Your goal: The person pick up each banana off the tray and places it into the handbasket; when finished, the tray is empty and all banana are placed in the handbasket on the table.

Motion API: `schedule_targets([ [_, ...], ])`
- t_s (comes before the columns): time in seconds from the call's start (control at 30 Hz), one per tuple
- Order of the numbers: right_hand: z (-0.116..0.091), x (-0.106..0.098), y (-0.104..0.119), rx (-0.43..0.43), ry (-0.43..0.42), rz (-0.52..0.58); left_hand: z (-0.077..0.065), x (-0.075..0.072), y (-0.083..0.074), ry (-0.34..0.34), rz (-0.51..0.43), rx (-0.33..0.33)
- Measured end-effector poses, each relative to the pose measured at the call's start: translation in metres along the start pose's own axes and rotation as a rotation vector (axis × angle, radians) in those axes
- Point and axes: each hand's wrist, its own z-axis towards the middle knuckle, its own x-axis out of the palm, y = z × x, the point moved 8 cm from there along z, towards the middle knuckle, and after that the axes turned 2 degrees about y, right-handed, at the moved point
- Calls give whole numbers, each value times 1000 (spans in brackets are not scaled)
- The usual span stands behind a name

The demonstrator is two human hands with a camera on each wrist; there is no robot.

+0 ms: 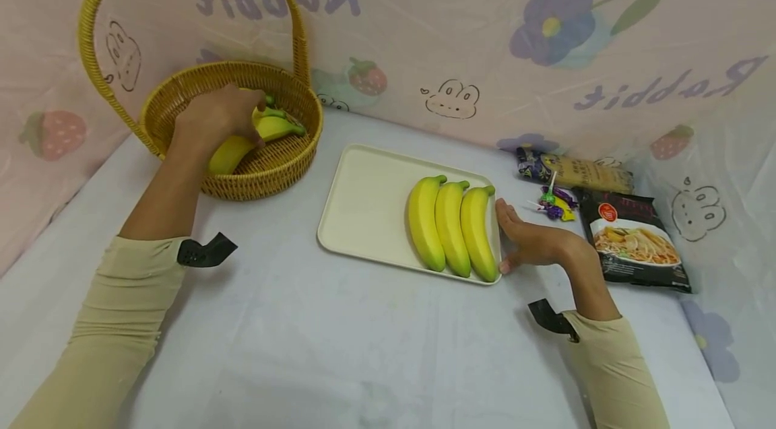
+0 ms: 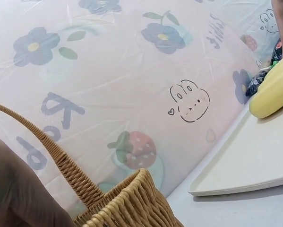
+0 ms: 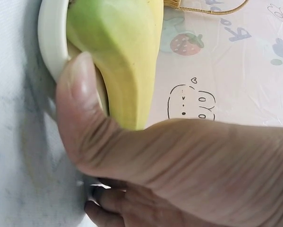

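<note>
1. Head view: a wicker basket [image 1: 261, 185], tall-handled, standing toward the far left corner of the white-covered table [image 1: 315, 348].
2. Left hand [image 1: 215, 116], reaching inside the basket, fingers curled round one banana [image 1: 228, 158]; further bananas [image 1: 280, 127] lie beside it, toward the basket's right wall.
3. Cream tray [image 1: 370, 207], right of the basket; three bananas [image 1: 450, 228] lie side by side along its right edge, stems toward its far edge.
4. Right hand [image 1: 536, 244], spread at the tray's right edge, thumb near the near right corner, grasping nothing.
5. Toward the table's far right corner: a tan packet [image 1: 594, 174], wrapped lollipops [image 1: 554, 203], a black noodle packet [image 1: 636, 240].
6. Left wrist view: basket rim and handle; the left hand blurs at the frame edge, its grip not visible here.
7. Right wrist view: thumb [image 3: 84, 113] against the tray rim, just beside the outermost banana; other fingers partly hidden.
</note>
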Motion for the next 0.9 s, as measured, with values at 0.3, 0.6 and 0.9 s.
schedule_targets([
  [0.3, 1, 0, 4, -17, 2, 1, -3, -14, -15, -117, -22, 80],
  [0.6, 0, -1, 1, -13, -5, -6, -10, -15, -79, -204, -129, 415],
  [0.9, 0, -2, 1, -24, -10, -9, -21, -9, -123, -246, -159, 536],
])
